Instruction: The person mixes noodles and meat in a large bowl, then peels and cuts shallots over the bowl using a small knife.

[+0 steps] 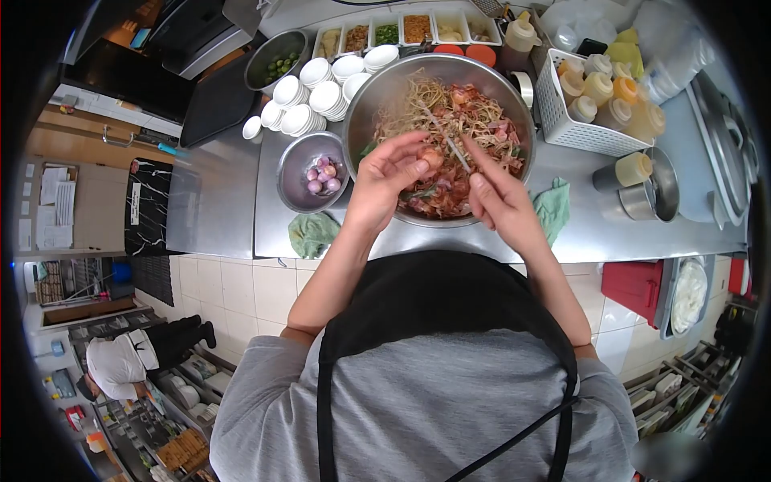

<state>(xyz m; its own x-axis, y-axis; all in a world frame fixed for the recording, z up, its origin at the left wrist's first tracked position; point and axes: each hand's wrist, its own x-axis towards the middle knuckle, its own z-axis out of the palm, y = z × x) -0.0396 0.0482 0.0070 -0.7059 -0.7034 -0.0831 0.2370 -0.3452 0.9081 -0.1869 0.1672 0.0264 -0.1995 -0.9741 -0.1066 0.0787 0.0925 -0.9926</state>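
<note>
My left hand [387, 173] pinches a reddish-brown shallot [433, 157] between thumb and fingers. In my right hand [504, 201] is a small knife [458, 153], its blade pointing up and to the left, near the shallot. Both hands are above a large steel bowl [358, 96] heaped with reddish skins and stringy, root-like scraps [490, 104]. To the left stands a smaller steel bowl [292, 165] with several peeled purple shallots [323, 175] in it.
Stacked white cups [325, 96], a bowl of green limes [281, 66] and trays of toppings [385, 34] stand behind. Squeeze bottles fill a white basket [590, 136] at right. Green cloths [313, 234] lie on the counter. A person [120, 361] stands far left.
</note>
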